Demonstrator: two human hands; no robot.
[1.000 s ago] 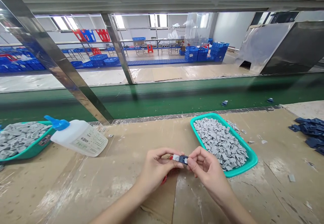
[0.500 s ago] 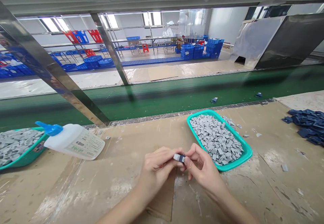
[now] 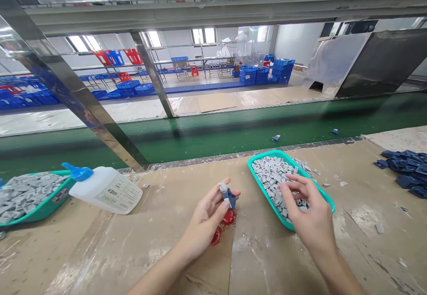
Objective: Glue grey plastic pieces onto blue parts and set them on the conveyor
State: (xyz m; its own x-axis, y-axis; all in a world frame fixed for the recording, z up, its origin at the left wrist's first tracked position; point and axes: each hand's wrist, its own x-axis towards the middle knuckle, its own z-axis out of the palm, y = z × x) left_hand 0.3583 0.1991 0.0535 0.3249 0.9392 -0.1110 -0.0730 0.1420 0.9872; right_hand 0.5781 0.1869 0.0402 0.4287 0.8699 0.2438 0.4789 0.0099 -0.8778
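My left hand (image 3: 209, 213) pinches a small dark blue plastic part (image 3: 229, 198) with light grey pieces on it, between thumb and fingers. Just below that hand, two red round caps (image 3: 228, 217) rest on the cardboard, partly covered by it. To the right, my right hand (image 3: 308, 213) hovers above a turquoise basket (image 3: 263, 196) full of small grey plastic pieces (image 3: 271, 175). Its fingers are bent but apart, and nothing shows between them.
A white squeeze bottle with a blue nozzle (image 3: 108, 189) lies left, beside another turquoise basket (image 3: 46, 206) of grey pieces. Dark blue parts (image 3: 408, 170) are heaped at right. Behind the cardboard-covered table runs a green conveyor belt (image 3: 207, 137) carrying two blue parts. A slanted metal post (image 3: 90, 113) stands at left.
Both hands were together at the blue part. My right hand has let go and moved right over the basket; my left keeps the part, now turned upward. The red caps have come into view.
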